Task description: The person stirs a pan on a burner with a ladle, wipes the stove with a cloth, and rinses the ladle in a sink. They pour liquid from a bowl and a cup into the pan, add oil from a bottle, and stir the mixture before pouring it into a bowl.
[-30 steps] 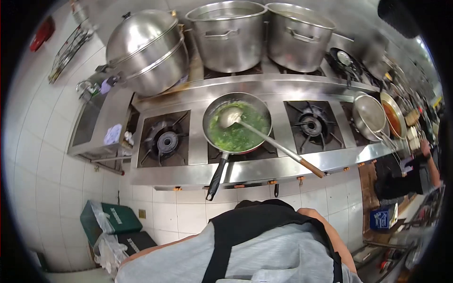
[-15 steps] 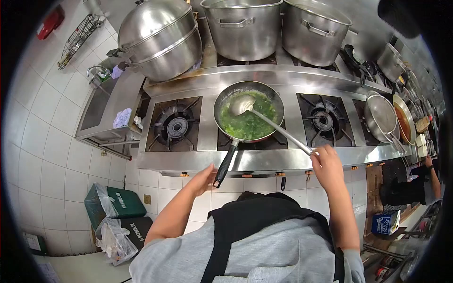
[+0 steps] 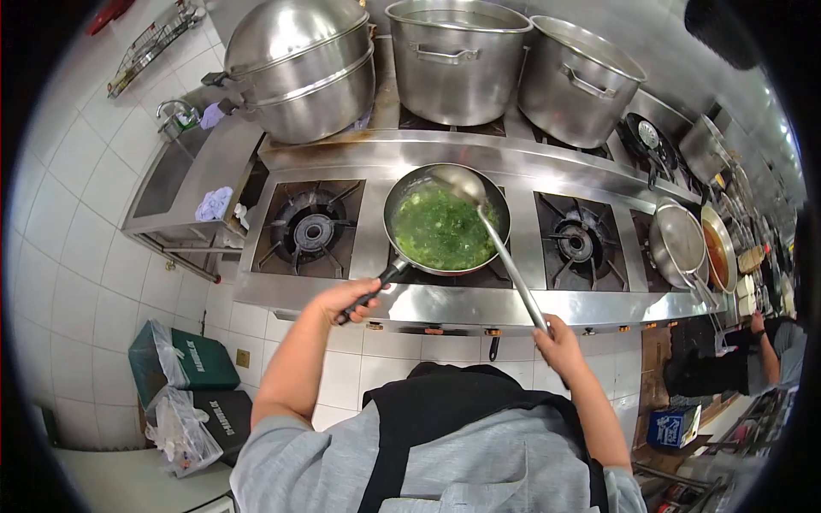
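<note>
A frying pan (image 3: 390, 218) with green leafy soup (image 3: 445, 231) in it sits over the middle burner of the stove. My left hand (image 3: 349, 299) is closed around the pan's black handle, which points toward my front left. In my right hand (image 3: 562, 346) is the long handle of a metal ladle (image 3: 511, 265), its end running down past my fingers. The ladle's bowl is tilted over the far part of the pan, overlapping the rim and the soup in this view.
Large steel pots (image 3: 457, 73) line the back shelf. Bare burners (image 3: 314, 231) flank the pan. A steel strainer-like pan (image 3: 677, 244) and a pan of reddish sauce (image 3: 717, 248) stand at right. Another person (image 3: 757, 355) is far right. Bins (image 3: 205, 363) stand lower left.
My left hand has taken hold of the pan handle, which has swung further left. The ladle's bowl has lifted from the soup toward the pan's far side; my right hand has come lower.
</note>
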### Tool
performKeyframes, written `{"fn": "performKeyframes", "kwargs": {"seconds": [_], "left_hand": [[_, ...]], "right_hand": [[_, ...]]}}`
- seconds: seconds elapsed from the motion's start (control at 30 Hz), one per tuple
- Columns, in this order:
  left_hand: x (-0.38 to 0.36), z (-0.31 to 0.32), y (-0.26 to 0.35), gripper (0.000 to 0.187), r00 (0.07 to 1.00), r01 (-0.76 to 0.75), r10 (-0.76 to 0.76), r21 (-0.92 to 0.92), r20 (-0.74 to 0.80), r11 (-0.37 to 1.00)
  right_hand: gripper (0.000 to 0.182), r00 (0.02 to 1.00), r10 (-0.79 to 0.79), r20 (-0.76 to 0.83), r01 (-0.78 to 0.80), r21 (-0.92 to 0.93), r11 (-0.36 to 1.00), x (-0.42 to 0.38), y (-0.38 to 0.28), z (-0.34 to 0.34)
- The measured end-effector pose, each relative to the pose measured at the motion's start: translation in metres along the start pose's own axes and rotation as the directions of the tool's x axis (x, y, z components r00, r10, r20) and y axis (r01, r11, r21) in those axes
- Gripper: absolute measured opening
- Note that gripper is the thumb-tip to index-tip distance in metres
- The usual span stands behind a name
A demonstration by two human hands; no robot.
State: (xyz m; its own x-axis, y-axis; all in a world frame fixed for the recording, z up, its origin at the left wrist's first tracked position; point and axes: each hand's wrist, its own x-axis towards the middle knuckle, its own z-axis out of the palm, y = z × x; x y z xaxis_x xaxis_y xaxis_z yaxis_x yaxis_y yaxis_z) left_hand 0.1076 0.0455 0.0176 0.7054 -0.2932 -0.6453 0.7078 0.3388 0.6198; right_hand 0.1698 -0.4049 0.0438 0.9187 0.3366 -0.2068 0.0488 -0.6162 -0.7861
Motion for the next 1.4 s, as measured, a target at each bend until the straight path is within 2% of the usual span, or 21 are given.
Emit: {"fn": "performKeyframes", "kwargs": {"seconds": [0.03,0.07,0.13,0.17,0.2,0.23,0.27,0.3,0.33,0.37,0.4,0.47,0.53,0.6,0.8,0.93,1.0,1.13,1.17,1.27,1.4], "left_hand": [[-0.002,-0.014,0.008,0.038,1.0,-0.01,0.009,0.048,0.018,0.999],[-0.005,-0.023,0.016,0.037,0.999,-0.019,0.016,0.075,0.036,0.997],[-0.006,-0.035,0.028,0.034,0.999,0.018,-0.023,0.13,0.037,0.991],[-0.005,-0.033,0.028,0.034,0.999,0.032,-0.035,0.117,0.025,0.993],[0.002,-0.027,0.016,0.037,0.999,0.017,-0.009,0.215,-0.037,0.976],[0.002,0.01,0.006,0.039,0.968,0.131,-0.028,0.408,-0.248,0.903],[0.011,0.062,-0.021,0.04,0.944,0.054,0.072,0.368,-0.322,0.928],[0.016,0.115,-0.044,0.04,0.935,0.053,0.006,0.155,-0.355,0.986],[0.028,0.141,-0.067,0.04,0.978,0.006,-0.028,-0.11,-0.204,0.994],[0.024,0.158,-0.062,0.04,0.984,-0.007,-0.029,-0.2,-0.176,0.98],[0.028,0.141,-0.052,0.04,0.985,-0.014,-0.019,-0.19,-0.169,0.982],[0.025,0.077,-0.031,0.04,0.981,0.033,-0.03,0.015,-0.191,0.999],[0.001,0.044,-0.006,0.04,0.986,0.016,-0.009,0.044,-0.168,0.999],[0.008,0.047,-0.009,0.039,0.982,0.095,-0.096,-0.011,-0.164,0.995],[0.025,0.066,-0.044,0.038,0.999,0.024,-0.012,-0.319,0.041,0.947],[0.015,0.072,-0.043,0.037,1.0,0.0,0.006,-0.385,0.015,0.923],[0.008,0.075,-0.044,0.037,0.999,-0.018,0.009,-0.261,-0.035,0.965],[0.009,0.069,-0.042,0.033,0.999,0.016,-0.023,-0.266,-0.025,0.964],[0.005,0.068,-0.038,0.032,0.995,0.004,-0.03,-0.252,-0.099,0.968],[-0.004,0.015,-0.017,0.032,0.996,0.03,-0.041,-0.136,-0.083,0.99],[-0.016,-0.03,0.018,0.031,0.997,0.067,-0.068,-0.024,-0.048,0.997]], "right_hand": [[0.022,0.985,0.123,0.119,-0.147,0.219,0.964,-0.009,-0.008,-0.002],[0.022,0.985,0.119,0.125,-0.143,0.212,0.967,-0.016,-0.013,-0.002],[0.022,0.971,0.167,0.173,-0.231,0.475,0.849,-0.027,-0.02,-0.001],[0.019,0.973,0.162,0.163,-0.223,0.502,0.836,-0.03,-0.023,0.0],[0.019,0.974,0.161,0.161,-0.221,0.501,0.837,-0.032,-0.022,0.001],[0.019,0.978,0.162,0.133,-0.207,0.502,0.839,-0.033,-0.02,0.003],[0.018,0.981,0.165,0.105,-0.195,0.507,0.84,-0.034,-0.018,0.007],[0.017,0.985,0.16,0.07,-0.172,0.529,0.831,-0.034,-0.011,0.014],[0.017,0.984,0.162,0.071,-0.175,0.535,0.827,-0.038,-0.013,0.018],[0.017,0.984,0.167,0.059,-0.174,0.51,0.843,-0.042,-0.019,0.018],[0.016,0.985,0.167,0.038,-0.164,0.485,0.859,-0.042,-0.024,0.016],[0.015,0.982,0.186,0.034,-0.178,0.506,0.844,-0.046,-0.02,0.01],[0.016,0.986,0.165,-0.023,-0.139,0.432,0.891,-0.043,-0.007,0.004],[0.018,0.984,0.176,-0.012,-0.153,0.438,0.886,-0.039,-0.004,0.004],[0.016,0.996,0.086,0.023,-0.089,0.332,0.939,-0.012,-0.013,0.022],[0.018,0.992,0.125,-0.008,-0.112,0.389,0.914,0.0,-0.024,0.026],[0.018,0.992,0.125,-0.001,-0.113,0.418,0.901,0.002,-0.026,0.029],[0.019,0.993,0.121,0.013,-0.114,0.46,0.881,0.004,-0.022,0.034],[0.019,0.992,0.122,0.012,-0.114,0.462,0.88,0.004,-0.023,0.032],[0.02,0.989,0.129,0.067,-0.145,0.407,0.902,0.003,-0.023,0.029],[0.021,0.994,0.106,0.01,-0.1,0.415,0.904,0.0,-0.016,0.028]]}}
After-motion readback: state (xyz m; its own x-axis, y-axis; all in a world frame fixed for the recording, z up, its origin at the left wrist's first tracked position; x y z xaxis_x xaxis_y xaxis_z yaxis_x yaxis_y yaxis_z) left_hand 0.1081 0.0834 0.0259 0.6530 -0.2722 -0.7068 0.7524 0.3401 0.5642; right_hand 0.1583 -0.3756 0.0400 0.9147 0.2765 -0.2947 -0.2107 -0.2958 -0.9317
